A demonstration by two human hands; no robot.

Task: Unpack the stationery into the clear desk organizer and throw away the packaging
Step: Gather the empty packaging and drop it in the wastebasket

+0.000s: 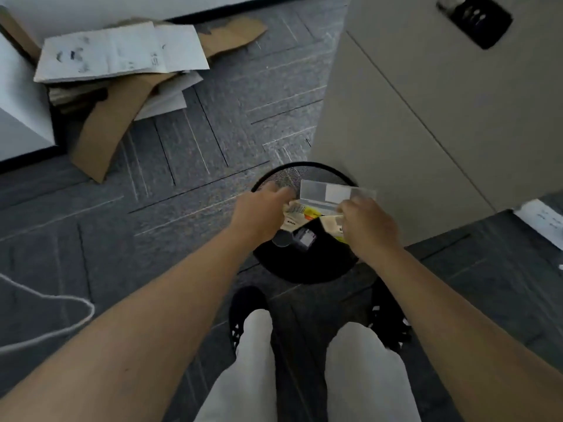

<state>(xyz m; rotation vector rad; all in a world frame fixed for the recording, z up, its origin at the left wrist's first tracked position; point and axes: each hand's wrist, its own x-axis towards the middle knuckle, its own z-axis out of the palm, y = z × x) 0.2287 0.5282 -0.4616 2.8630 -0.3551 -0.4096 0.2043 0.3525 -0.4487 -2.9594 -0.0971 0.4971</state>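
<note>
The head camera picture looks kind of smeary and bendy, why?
Head view: motion blur smears the print on the packaging and the hands' edges; the wide-angle lens bows the floor lines and the cabinet edges; light is dim, and the inside of the black mesh bin is lost in shadow.

Black mesh bin (275, 178); grey striped carpet (189, 166); brown cardboard (100, 132).

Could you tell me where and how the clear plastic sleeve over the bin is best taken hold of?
Pinch the clear sleeve at a short end, coming in from the side. It is flat, thin and lies roughly level over the bin, so a thumb-and-finger pinch suits it. The right hand already holds its right end; the free left end, near the left hand, looks the likeliest second spot.
</note>
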